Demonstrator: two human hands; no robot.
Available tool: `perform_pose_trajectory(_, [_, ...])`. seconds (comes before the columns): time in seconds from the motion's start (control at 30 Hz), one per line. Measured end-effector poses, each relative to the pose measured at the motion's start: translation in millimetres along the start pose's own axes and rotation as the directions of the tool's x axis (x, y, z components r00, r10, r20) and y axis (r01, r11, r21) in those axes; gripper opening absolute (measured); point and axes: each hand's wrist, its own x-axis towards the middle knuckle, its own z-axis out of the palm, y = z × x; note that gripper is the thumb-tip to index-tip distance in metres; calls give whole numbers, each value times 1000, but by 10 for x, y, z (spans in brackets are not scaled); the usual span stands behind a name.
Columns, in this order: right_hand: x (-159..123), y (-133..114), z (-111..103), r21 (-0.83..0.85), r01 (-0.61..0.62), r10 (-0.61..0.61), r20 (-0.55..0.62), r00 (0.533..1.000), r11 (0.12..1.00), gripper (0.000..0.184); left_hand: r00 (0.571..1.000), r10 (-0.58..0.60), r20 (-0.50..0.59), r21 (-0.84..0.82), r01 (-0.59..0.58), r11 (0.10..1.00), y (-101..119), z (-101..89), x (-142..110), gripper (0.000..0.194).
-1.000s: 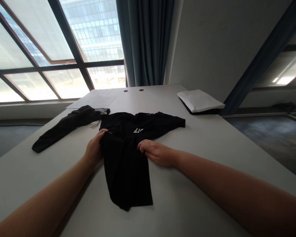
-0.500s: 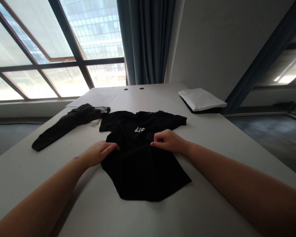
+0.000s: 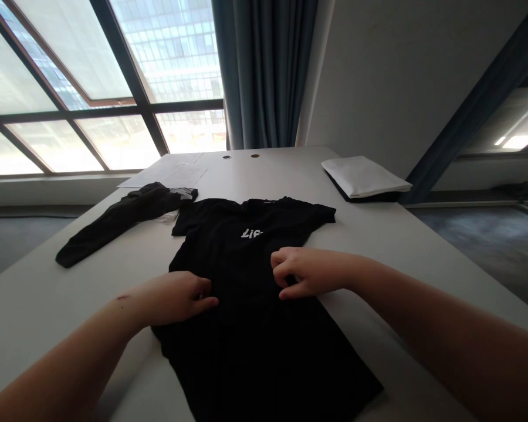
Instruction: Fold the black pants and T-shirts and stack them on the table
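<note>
Black T-shirt (image 3: 250, 305) lies spread flat at bench (image 3: 422, 258) centre. Left hand (image 3: 176, 298) rests on it, fingers loosely together, no grip; right hand (image 3: 305, 271) w/ curled fingers pinching fabric mid-shirt.

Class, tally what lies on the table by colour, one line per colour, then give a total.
Black: 2, the T-shirt and the dark garment
White: 2, the folded cloth and the paper sheets
Total: 4
</note>
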Motion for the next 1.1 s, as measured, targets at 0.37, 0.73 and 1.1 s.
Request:
perform_pose_trajectory(0.37, [130, -247, 344, -286, 102, -123, -54, 991, 953, 11, 947, 183, -262, 306, -99, 947, -532, 292, 488, 58])
perform_pose_trajectory(0.73, [153, 187, 291, -343, -271, 166, -307, 937, 899, 36, 957, 133, -256, 355, -34, 934, -664, 320, 549, 57])
perform_pose_trajectory(1.1, [177, 887, 390, -42, -404, 319, -542, 777, 914, 38, 947, 56, -316, 383, 73, 921, -645, 291, 650, 59])
